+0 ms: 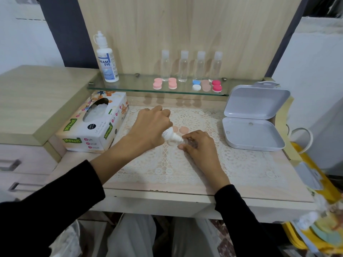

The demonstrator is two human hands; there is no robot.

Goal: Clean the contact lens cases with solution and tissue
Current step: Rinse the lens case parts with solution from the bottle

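My left hand [151, 125] grips a small white solution bottle [171, 136], tipped with its nozzle pointing down to the right. The nozzle tip meets the fingers of my right hand [199, 143], which pinch a clear lens case [189, 143] on the lace mat [185, 164]. Two peach caps [181, 129] lie on the mat just behind the bottle. Most of the case is hidden under my right fingers. A tissue box [94, 123] stands at the left of the mat.
A glass shelf [141, 86] carries a large solution bottle [107, 58], several clear travel bottles [183, 65] and several coloured lens cases [172, 83]. An open grey plastic box [254, 119] lies at the right. Drawers stand at the left, a yellow bag at the right.
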